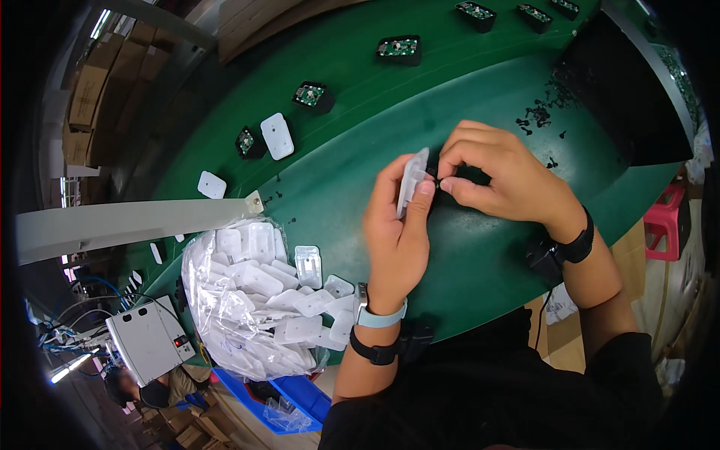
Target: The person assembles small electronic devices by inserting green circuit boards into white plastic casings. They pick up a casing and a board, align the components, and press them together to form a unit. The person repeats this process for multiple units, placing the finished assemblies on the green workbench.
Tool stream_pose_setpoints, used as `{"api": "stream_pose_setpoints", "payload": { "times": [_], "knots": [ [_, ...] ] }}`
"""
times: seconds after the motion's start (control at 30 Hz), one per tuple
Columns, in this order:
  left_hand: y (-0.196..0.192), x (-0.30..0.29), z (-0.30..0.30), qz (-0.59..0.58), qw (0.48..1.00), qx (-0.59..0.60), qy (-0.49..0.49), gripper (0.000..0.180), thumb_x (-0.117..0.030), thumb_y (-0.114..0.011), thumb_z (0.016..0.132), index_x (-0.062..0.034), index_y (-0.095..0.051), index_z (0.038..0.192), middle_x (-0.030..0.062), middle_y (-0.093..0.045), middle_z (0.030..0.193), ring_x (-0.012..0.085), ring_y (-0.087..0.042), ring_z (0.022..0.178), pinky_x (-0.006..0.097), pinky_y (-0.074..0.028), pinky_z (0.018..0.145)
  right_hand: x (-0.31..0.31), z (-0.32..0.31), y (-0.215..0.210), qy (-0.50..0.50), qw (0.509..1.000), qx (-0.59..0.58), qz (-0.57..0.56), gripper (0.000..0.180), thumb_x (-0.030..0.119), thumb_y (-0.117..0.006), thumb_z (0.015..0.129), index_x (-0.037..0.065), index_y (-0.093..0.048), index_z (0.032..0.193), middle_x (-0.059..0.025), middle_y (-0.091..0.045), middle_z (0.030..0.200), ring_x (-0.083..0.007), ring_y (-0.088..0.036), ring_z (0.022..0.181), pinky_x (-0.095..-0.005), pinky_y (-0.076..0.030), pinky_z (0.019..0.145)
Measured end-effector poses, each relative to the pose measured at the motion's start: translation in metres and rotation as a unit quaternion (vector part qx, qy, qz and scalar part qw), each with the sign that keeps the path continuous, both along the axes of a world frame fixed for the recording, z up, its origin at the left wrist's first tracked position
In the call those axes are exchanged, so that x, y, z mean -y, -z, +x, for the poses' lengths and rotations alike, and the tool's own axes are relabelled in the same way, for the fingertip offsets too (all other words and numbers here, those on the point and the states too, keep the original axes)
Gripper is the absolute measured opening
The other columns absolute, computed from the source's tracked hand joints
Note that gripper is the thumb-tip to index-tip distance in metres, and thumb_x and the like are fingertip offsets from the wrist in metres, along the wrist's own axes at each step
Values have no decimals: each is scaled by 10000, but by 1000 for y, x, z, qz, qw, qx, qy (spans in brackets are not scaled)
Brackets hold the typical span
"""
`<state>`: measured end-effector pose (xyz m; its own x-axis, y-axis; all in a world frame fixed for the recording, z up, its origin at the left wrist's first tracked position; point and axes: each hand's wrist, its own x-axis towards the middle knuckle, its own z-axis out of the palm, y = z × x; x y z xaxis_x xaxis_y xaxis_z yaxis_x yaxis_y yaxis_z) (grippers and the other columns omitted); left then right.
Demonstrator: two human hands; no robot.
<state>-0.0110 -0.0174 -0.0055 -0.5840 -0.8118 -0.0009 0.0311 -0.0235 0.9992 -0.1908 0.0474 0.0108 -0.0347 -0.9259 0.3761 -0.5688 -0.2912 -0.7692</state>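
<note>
My left hand (400,232) grips a white plastic cover (412,180) on edge above the green table, its thumb on the near face. Close beside the cover, my right hand (491,169) pinches a small black piece (439,182) between thumb and forefinger; whether the piece passes into the cover is hidden by the fingers. Similar small black pieces (538,115) lie scattered on the table beyond my right hand. Left of my left wrist, a clear plastic bag (217,315) is heaped with white covers (261,280), some spilling out next to it.
Along the far green belt (345,67) stand several black housings with circuit boards (398,49), and white covers (277,136) lie between them. A grey metal arm (135,225) reaches in from the left. A black bin (619,82) stands far right; a blue crate (292,401) sits below the bag.
</note>
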Motion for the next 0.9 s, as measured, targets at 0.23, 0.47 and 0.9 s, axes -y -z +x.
{"api": "stream_pose_setpoints", "payload": {
  "times": [0.23,0.47,0.9],
  "knots": [
    [1,1,2,50,999,3,2,242,-76,-638,987,4,-584,1208,10,-629,999,61,-567,867,214,-470,744,-2,3,1,-7,1000,-2,-1,106,60,-706,828,3,-625,865,-77,-621,809,-257,-591,791,-357,-493,682],
    [-2,1,1,105,993,-27,-48,195,-29,-652,941,0,-593,1124,-2,-617,903,52,-565,796,212,-461,685,-1,9,3,-15,999,-1,-31,124,51,-729,806,19,-642,888,-76,-634,854,-269,-609,795,-360,-507,691],
    [-8,7,4,245,962,-114,-26,151,11,-644,884,-34,-581,1014,17,-613,804,77,-541,649,213,-405,583,1,18,4,14,981,-102,-166,204,-18,-764,768,-12,-678,953,-97,-664,922,-269,-642,808,-350,-553,679]
  ]
}}
